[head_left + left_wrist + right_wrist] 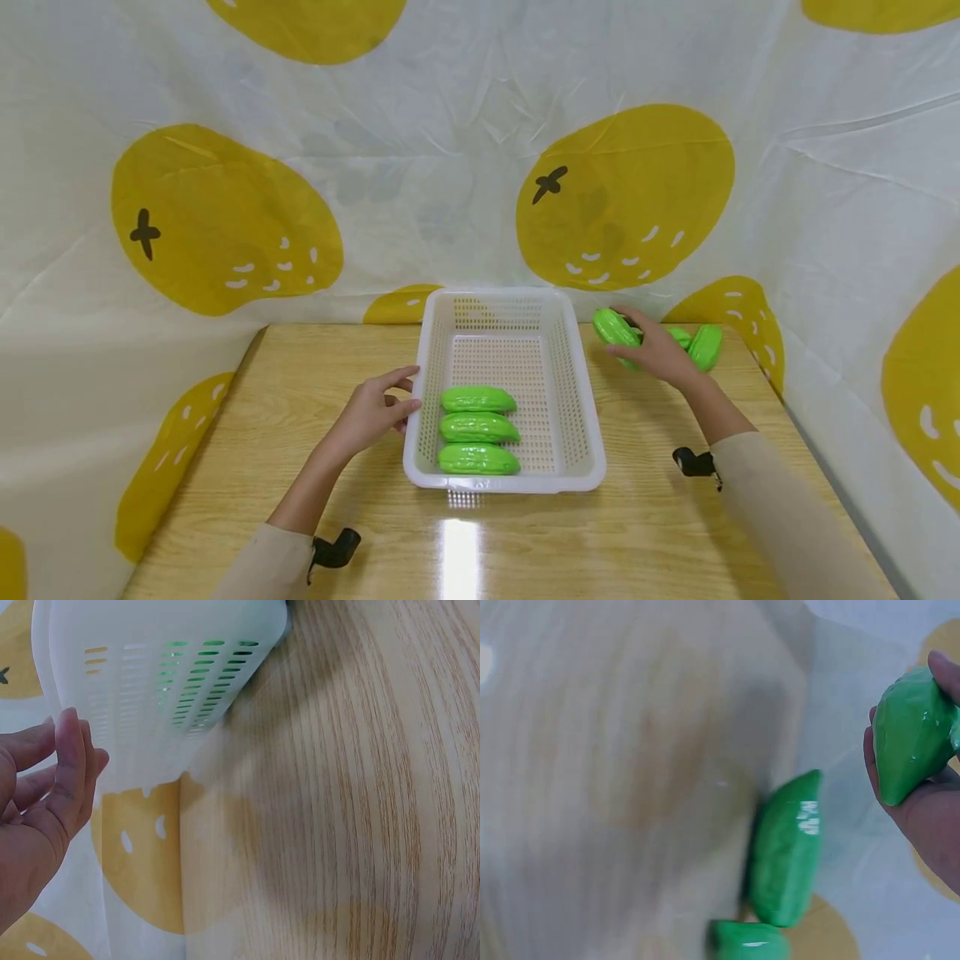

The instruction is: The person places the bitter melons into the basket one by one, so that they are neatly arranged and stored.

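A white perforated plastic basket (pixel 592 417) stands on the wooden table. Inside it, along the near left side, lie three glossy green toy gourds (pixel 478 427) in a row. My left hand (pixel 375 408) is at the basket's left rim, its fingertips touching the edge; the left wrist view shows this hand (pixel 52 780) with fingers fairly straight. To the right of the basket, my right hand (pixel 660 350) grips another green toy gourd (pixel 615 327), raised off the table. In the right wrist view the held gourd (pixel 907 735) sits between thumb and fingers.
Two more green gourds (pixel 705 347) lie at the table's back right corner, close beyond the right hand. White cloth (pixel 442 192) with yellow fruit prints hangs behind and at both sides of the wooden table (pixel 360 533).
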`<action>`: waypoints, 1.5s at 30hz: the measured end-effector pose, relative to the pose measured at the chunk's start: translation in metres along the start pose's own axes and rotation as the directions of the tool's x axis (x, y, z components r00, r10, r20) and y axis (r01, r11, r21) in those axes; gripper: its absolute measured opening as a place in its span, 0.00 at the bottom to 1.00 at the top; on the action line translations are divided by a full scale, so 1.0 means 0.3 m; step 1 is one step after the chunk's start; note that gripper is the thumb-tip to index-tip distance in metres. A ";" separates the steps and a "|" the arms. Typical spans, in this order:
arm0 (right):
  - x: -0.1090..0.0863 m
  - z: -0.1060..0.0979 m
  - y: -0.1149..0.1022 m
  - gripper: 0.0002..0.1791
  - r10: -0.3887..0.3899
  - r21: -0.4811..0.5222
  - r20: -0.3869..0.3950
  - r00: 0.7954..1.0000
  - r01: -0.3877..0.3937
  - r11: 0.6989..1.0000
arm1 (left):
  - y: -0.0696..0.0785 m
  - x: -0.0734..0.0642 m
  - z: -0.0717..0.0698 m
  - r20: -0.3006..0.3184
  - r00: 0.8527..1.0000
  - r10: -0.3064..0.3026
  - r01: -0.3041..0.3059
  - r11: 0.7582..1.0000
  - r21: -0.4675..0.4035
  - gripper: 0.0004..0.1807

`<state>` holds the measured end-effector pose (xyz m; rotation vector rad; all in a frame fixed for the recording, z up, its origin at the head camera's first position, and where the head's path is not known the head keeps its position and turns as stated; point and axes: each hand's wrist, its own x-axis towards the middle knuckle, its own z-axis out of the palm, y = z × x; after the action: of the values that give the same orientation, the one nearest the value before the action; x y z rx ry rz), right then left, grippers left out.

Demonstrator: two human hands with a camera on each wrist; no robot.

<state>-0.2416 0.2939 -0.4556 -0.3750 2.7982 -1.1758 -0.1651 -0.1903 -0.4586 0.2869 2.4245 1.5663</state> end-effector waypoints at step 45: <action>0.260 0.071 -0.407 0.36 -0.264 -0.058 0.348 0.900 0.301 0.952 | -0.001 0.001 0.001 0.010 1.000 0.023 -0.023 1.000 -0.003 0.32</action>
<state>-0.2898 0.1768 -0.3820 -0.9271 2.5679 -0.8936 -0.1654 -0.1901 -0.4590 0.3231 2.4197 1.5737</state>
